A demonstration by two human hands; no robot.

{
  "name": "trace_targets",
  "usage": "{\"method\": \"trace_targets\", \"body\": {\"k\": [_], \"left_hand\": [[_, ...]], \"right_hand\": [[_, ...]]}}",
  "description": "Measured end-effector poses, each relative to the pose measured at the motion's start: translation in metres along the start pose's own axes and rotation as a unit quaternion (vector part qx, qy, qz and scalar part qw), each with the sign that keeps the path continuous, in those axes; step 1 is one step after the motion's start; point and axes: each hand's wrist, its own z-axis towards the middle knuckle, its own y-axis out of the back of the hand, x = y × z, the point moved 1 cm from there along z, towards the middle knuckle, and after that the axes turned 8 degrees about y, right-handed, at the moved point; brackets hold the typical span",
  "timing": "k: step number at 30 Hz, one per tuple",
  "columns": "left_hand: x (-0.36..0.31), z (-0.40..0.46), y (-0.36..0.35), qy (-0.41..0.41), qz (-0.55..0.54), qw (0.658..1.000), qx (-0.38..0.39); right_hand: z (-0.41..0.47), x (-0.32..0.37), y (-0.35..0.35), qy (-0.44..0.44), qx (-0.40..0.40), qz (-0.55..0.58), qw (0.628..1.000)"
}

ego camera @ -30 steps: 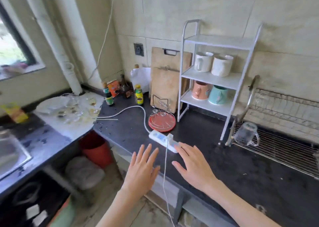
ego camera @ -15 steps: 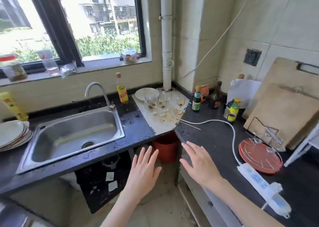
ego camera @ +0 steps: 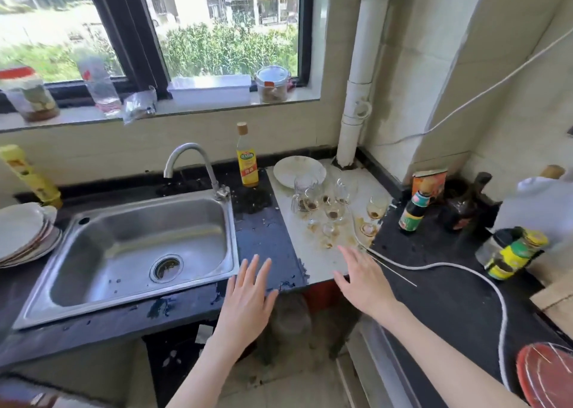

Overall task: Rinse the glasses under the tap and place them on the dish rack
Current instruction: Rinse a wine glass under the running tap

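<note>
Head view: left hand & right hand flat, empty, near dirty glasses; bottle label unreadable.

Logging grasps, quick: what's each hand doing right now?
Left hand: open, holding nothing.
Right hand: open, holding nothing.

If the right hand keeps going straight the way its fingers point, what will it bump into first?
Probably the dirty glasses on the white slab. The right hand is open, fingers aimed up-left toward that cluster, with only stained slab between. Depth is hard to judge.
</note>
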Motion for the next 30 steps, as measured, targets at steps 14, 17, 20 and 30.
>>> {"method": "trace_targets", "body": {"k": [14, 17, 20, 30], "left_hand": [[0.037, 0.195, -0.003, -0.024, 0.005, 0.999, 0.039], [0.033, 0.204, -0.006, -0.017, 0.0, 0.998, 0.068], [0.032, 0.208, -0.01, -0.004, -0.005, 0.996, 0.086], [0.008, 0.175, -0.031, 0.063, -0.049, 0.992, 0.098]], "right_hand": [[0.189, -0.07, -0.021, -0.254, 0.007, 0.146, 0.956], [0.202, -0.08, -0.032, -0.289, -0.001, 0.208, 0.934], [0.212, -0.085, -0.041, -0.296, -0.009, 0.248, 0.922], [0.188, -0.084, -0.044, -0.219, -0.003, 0.286, 0.933]]}}
